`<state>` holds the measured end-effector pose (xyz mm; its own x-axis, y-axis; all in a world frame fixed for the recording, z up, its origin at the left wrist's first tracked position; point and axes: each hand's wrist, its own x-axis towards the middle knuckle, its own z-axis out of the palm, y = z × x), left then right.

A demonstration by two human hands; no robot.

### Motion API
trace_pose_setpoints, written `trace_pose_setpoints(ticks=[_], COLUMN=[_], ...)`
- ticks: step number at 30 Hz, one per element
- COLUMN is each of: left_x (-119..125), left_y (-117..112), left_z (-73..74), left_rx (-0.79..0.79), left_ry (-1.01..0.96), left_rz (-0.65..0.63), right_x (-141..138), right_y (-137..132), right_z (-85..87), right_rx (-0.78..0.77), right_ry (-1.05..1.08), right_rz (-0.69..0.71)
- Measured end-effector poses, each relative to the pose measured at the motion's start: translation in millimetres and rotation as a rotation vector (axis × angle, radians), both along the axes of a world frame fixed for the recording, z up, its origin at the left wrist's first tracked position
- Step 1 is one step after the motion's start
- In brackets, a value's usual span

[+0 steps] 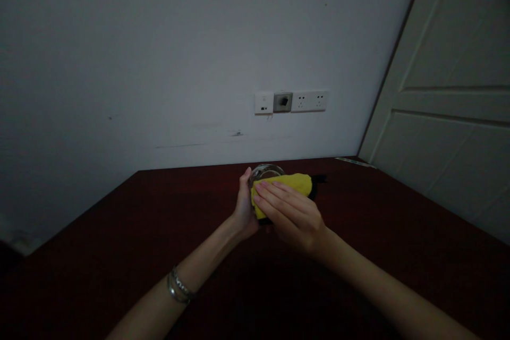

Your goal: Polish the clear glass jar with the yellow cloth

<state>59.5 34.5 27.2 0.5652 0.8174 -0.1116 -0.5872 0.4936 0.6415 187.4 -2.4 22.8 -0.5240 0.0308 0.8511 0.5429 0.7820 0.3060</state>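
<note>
A round, clear glass vessel, whose exact kind I cannot make out, is gripped from its left side by my left hand. The thumb shows along its edge, while the other fingers are hidden beneath or behind it. Against the near side of the glass lies a folded yellow cloth with black edging and a dark tag sticking out at right. My right hand presses that cloth to the glass with its fingers held together on top. The cloth covers much of the glass.
Beneath my hands is a dark red-brown tabletop, its back edge against a white wall. Wall sockets and a switch plate sit above the table. A pale panelled door stands at right. A thin strip lies near the far right edge.
</note>
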Motion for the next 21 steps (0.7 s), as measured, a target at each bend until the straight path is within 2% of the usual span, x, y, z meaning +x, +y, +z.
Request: trace_pose_setpoints(ticks=[7, 16, 21], left_x=[-3.9, -6.8, -12.9], left_y=[6.2, 8.8, 9.8], left_z=[0.4, 8.8, -3.3], left_rx=[-0.064, -0.11, -0.035], left_ry=[0.042, 0.086, 0.146], left_rz=[-0.069, -0.064, -0.104], right_x=[-0.2, -2.3, 0.0], right_y=[-1.8, -3.6, -4.3], right_z=[1.4, 2.9, 8.0], right_rx=[0.014, 0.006, 0.031], right_ry=[-0.019, -0.064, -0.052], right_rz=[-0.007, 0.011, -0.017])
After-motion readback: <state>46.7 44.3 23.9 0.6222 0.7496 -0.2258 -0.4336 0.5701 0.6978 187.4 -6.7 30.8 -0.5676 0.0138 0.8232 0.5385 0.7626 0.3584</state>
